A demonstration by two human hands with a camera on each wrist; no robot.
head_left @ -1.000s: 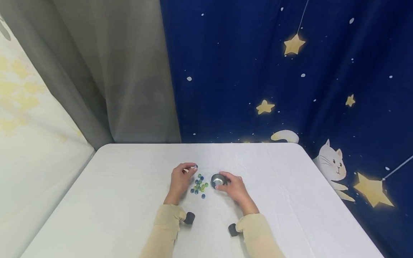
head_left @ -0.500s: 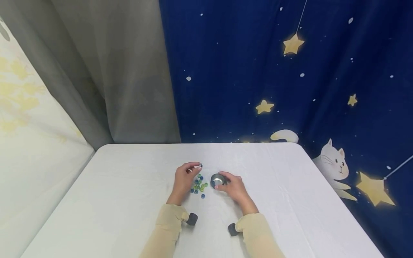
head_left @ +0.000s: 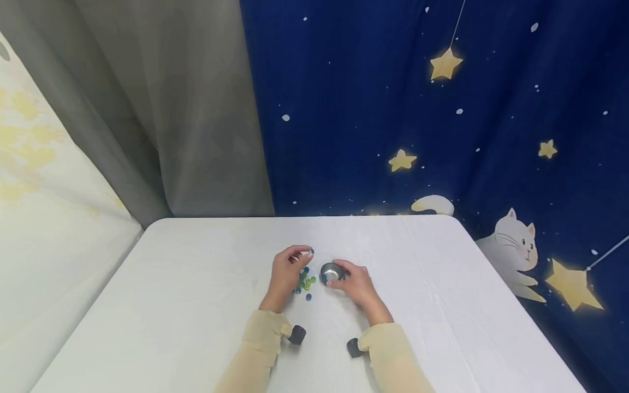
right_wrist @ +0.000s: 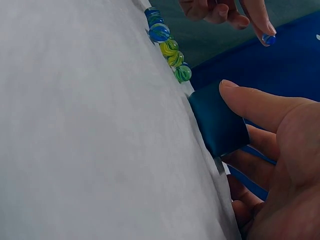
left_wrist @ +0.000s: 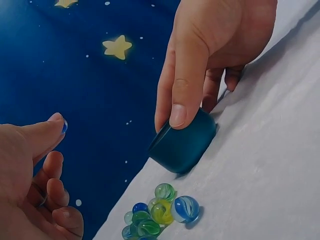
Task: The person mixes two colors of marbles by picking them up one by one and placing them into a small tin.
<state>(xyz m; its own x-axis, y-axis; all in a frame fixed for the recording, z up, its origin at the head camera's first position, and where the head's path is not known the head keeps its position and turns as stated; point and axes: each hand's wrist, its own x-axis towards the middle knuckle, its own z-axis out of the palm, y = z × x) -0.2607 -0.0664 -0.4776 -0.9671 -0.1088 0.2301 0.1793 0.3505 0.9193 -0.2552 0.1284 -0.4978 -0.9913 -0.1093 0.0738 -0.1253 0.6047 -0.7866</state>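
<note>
My left hand (head_left: 286, 273) pinches a blue marble (right_wrist: 269, 39) between thumb and fingertip, raised above the table. Beneath and beside it lies a loose group of glass marbles (left_wrist: 162, 212), green, yellow-green and blue. To their right, a small round cup (head_left: 330, 272) stands on the table, silvery inside and dark teal outside in the wrist views. My right hand (head_left: 358, 284) holds this cup, thumb on the near side and fingers around the far side. In the head view something bluish shows inside the cup near the thumb; it is too small to make out. The left hand covers some marbles.
A white cloth covers the table (head_left: 196, 305). One blue marble (head_left: 308, 297) lies a little apart, nearer the front. Behind the table hang a grey curtain (head_left: 211, 136) and a dark blue curtain (head_left: 344, 109) with stars. A black wrist piece (head_left: 297, 335) sticks out from the left sleeve.
My left hand has moved right with the pinched marble, over the group and closer to the cup. The right hand and cup stay in place.
</note>
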